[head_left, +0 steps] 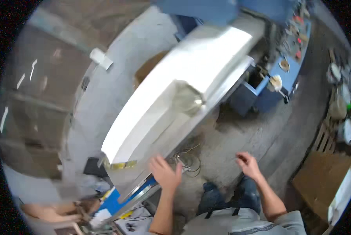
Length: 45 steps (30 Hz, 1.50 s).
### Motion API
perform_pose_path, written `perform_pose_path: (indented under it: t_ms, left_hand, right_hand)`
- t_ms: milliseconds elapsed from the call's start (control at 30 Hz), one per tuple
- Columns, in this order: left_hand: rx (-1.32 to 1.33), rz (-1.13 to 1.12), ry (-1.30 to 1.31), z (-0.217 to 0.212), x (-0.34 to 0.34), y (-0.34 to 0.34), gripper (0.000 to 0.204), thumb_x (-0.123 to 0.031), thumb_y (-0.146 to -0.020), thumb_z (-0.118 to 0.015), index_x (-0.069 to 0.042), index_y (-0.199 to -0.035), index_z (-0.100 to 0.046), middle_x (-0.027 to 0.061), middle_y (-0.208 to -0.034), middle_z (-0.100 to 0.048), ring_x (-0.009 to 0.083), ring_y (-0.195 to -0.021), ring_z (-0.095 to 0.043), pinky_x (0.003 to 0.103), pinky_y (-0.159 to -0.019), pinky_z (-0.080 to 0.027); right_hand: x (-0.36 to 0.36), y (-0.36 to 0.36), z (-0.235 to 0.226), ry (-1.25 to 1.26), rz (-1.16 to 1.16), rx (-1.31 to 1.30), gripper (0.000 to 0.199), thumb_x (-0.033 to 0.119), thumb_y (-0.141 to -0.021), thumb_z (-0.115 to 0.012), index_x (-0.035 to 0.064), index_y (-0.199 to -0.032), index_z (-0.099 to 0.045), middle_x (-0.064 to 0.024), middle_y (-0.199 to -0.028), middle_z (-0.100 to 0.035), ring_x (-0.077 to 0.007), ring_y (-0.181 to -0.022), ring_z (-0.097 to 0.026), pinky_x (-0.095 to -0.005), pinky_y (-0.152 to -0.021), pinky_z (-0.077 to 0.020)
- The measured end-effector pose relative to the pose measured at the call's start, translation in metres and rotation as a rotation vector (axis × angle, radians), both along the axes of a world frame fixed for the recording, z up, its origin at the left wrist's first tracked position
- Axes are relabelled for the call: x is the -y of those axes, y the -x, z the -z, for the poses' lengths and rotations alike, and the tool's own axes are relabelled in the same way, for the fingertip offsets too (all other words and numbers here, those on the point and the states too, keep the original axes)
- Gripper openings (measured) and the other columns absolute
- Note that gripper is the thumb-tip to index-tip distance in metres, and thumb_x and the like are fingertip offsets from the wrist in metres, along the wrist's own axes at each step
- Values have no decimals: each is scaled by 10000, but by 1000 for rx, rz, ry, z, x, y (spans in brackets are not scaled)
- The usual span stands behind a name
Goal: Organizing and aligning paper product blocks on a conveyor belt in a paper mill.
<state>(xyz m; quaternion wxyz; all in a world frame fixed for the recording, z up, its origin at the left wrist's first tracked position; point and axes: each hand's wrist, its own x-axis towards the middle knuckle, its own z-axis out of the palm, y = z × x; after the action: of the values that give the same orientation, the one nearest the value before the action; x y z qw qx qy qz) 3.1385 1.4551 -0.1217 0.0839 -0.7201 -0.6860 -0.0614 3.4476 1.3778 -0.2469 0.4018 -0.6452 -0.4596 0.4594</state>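
My left hand (165, 172) is raised with fingers spread, right at the near edge of a long white table-like surface (183, 82) of a machine, holding nothing. My right hand (248, 164) hangs over the concrete floor with fingers loosely curled and nothing in it. A shiny round metal piece (189, 100) sits on the white surface, up and to the right of my left hand. Yellowish fittings (120, 165) show at the near left corner of the surface. The picture is blurred by motion.
A blue workbench (289, 62) with tools and small containers stands at the upper right. Wooden pallets (326, 137) and a cardboard box (324, 184) lie at the right. Cables (191, 158) trail on the floor between my hands. Blue frame parts (112, 197) sit below the surface.
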Motion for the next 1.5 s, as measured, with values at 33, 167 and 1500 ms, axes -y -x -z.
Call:
perform_pose_path:
  t_ms: [33,167,1500]
  left_hand:
    - [176,13,86,-19,-2,3,857,-348,-744,-765,102,-1337,-340,343,-1320,-381,515,-1250,-345,547,-1069,-295]
    - [614,161,66,-32,23,68,590,-228,-818,-712,28,-1292,-471,302,-1344,-413,488,-1261,-392,510,-1056,-344]
    - [1099,-417,143,-67,-146,297,944,-587,-822,-630,182,-1299,-359,311,-1228,-567,382,-1177,-557,390,-967,-446]
  right_hand:
    - [-5,25,-15,-4,-30,-20,245,109,-881,-636,3,-1101,-651,-151,-1047,-655,-227,-941,-668,-304,-769,-546]
    - [-35,138,-120,-123,-165,65,262,121,-887,-650,-8,-1115,-646,-152,-1027,-673,-229,-939,-671,-313,-797,-539]
    - [-184,334,-259,-744,-997,428,825,178,-591,-834,148,-1340,-489,-247,-1287,-451,-435,-1130,-508,-467,-924,-467]
